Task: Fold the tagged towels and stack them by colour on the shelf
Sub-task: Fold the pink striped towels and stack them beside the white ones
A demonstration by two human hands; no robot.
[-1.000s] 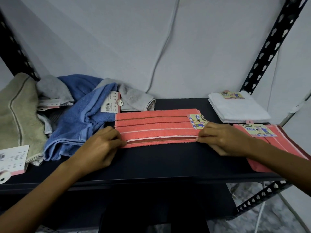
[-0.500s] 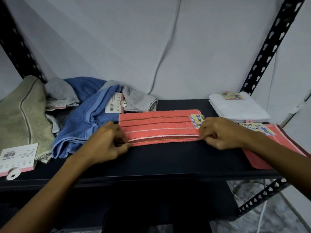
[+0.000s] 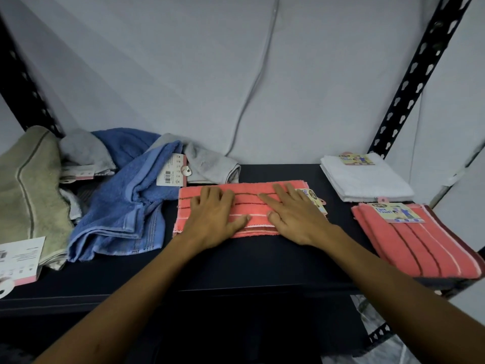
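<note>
A coral towel point(image 3: 246, 206), folded into a long strip with dark and white stripes, lies flat in the middle of the black shelf point(image 3: 262, 261). The left hand point(image 3: 214, 219) rests palm down on the left half of the strip, and the right hand point(image 3: 295, 218) rests palm down on the right half. The fingers point(image 3: 282, 193) of both hands are straight and a little spread, pressing on the cloth, and the two thumbs point toward each other near the front edge. A paper label point(image 3: 316, 203) shows at the right end of the strip, partly hidden under the right hand. To the right, near the shelf's front corner, lies a second folded coral towel point(image 3: 420, 245) with its own label, and behind it a folded white towel point(image 3: 367, 179). To the left is a loose heap: a blue towel point(image 3: 123, 206) with a barcode tag point(image 3: 172, 173), a grey towel point(image 3: 210, 166) behind it, and an olive towel point(image 3: 29, 195) at the far left.
</note>
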